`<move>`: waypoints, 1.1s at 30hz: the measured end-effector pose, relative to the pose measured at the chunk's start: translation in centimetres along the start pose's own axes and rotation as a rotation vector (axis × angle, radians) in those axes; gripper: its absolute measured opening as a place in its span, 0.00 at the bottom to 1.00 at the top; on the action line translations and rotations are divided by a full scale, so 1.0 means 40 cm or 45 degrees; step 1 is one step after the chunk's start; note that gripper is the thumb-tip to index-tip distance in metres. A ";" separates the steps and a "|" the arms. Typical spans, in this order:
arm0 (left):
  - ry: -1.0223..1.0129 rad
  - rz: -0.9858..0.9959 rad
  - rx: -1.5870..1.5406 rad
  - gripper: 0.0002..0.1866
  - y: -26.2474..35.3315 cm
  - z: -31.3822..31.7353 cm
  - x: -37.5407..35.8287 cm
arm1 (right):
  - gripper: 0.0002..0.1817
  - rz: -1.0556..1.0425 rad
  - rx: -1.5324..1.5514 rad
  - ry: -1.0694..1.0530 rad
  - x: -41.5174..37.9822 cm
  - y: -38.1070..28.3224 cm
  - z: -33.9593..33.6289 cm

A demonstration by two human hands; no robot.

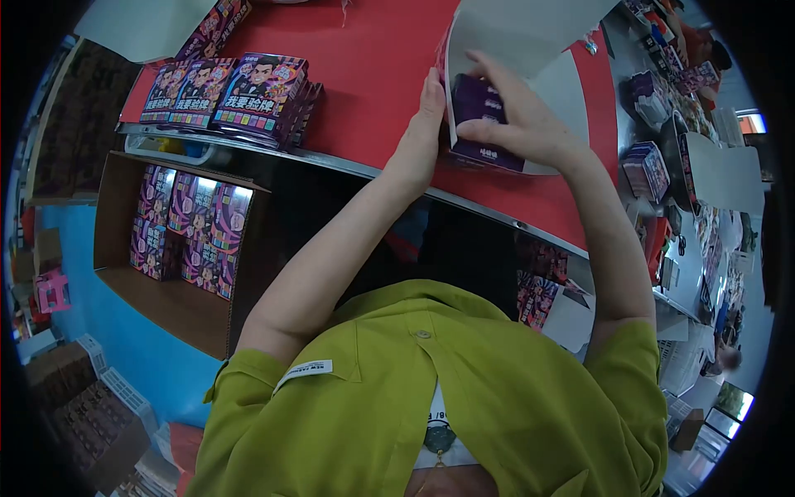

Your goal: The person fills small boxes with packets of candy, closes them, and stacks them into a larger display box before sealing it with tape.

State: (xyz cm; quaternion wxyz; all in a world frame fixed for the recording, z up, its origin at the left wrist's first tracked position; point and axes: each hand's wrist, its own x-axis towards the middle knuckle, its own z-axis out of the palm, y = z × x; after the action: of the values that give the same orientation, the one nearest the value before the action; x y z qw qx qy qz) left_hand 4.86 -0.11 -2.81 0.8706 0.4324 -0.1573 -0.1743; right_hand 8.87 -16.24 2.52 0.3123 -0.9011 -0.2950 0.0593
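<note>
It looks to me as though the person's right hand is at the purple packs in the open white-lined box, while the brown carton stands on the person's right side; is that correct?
Not quite: the head view shows the brown carton on the person's left side. The right hand is indeed at the purple packs in the open white-lined box.

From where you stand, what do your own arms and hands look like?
The left arm and right arm are human, bare below short yellow-green sleeves. The fingers wear no gloves; no watch or cable shows on either arm.
</note>
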 end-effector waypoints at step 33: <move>1.345 0.641 -0.386 0.28 0.151 -0.198 -0.245 | 0.39 0.468 0.618 -0.788 0.509 -0.204 0.245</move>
State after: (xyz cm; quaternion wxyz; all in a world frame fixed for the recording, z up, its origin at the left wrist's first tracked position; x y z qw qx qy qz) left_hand 0.54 13.14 -3.70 0.8973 0.2810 0.2254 0.2550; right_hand 18.65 5.67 1.16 0.3963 -0.7787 -0.1870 0.4490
